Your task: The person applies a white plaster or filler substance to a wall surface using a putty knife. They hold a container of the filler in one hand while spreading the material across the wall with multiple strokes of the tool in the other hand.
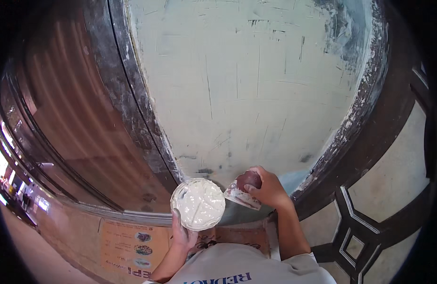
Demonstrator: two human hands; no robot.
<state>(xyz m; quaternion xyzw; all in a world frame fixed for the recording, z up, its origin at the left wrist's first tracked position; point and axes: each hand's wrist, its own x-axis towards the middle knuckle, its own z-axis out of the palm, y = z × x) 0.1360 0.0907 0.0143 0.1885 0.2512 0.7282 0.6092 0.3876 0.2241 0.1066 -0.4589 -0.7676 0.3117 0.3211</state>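
Note:
My left hand (182,235) is closed round the side of a round white tub (199,204), which is filled with creamy white filler paste. A groove runs across the paste's surface. To the right of the tub, my right hand (266,189) grips a putty scraper (244,191) with a dark red-brown body and paste smeared on its wide edge. The scraper's edge points down and left, close to the tub's rim. Beyond both hands stands a panel (237,104) coated in pale filler, with dark scratches and bare patches.
A dark, paste-spotted frame (133,104) borders the panel on the left, and another frame side (353,123) on the right. Brown glazed panelling (72,109) stands at left. Dark lattice with pale panes (388,165) is at right. Printed cardboard (128,246) lies on the floor below.

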